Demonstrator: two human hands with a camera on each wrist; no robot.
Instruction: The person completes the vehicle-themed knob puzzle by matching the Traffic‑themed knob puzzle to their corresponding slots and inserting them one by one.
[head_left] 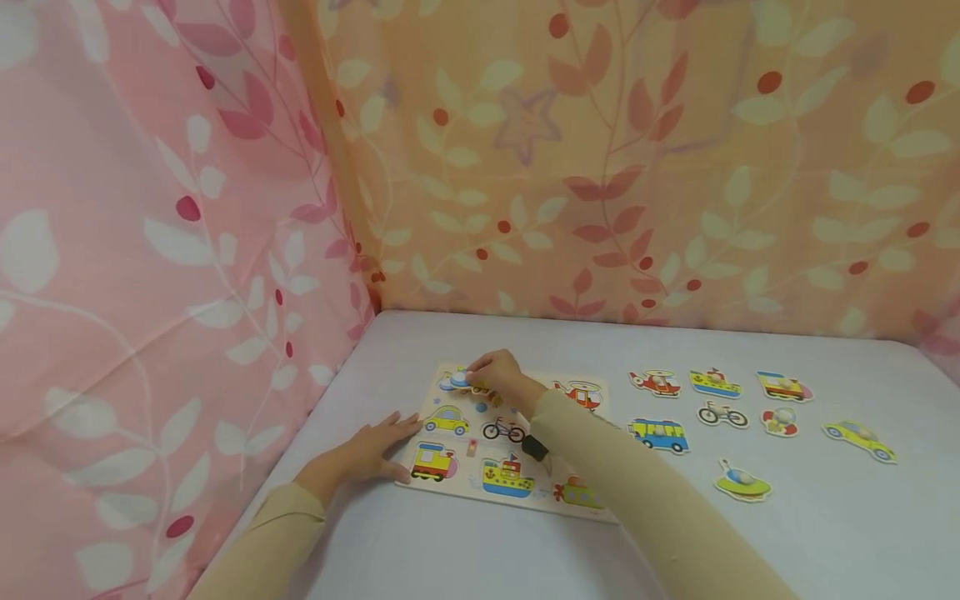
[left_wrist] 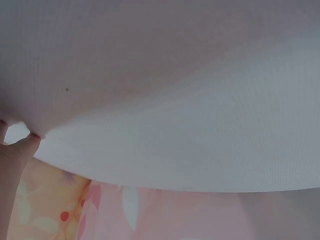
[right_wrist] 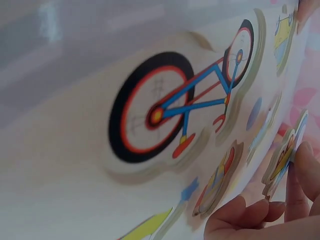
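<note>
A wooden puzzle board (head_left: 467, 467) with vehicle pictures lies on the table. My right hand (head_left: 504, 375) pinches a flat puzzle piece (right_wrist: 284, 162) over the board's far left corner; the piece shows yellow, red and blue. In the right wrist view, the thumb and fingers of this hand (right_wrist: 265, 217) close on its edges, beyond a large bicycle picture (right_wrist: 170, 110). At the board's left edge rests my left hand (head_left: 367, 450), fingers spread and fingertips on the rim beside the car picture (head_left: 447, 420). Only part of that hand (left_wrist: 15, 160) shows in the left wrist view.
Several loose pieces lie right of the board: a helicopter (head_left: 656, 382), ship (head_left: 715, 382), train (head_left: 783, 386), bicycle (head_left: 722, 415), bus (head_left: 659, 435), car (head_left: 860, 439) and a green-yellow boat-like piece (head_left: 741, 482). Patterned curtains (head_left: 600, 208) hang behind and at the left.
</note>
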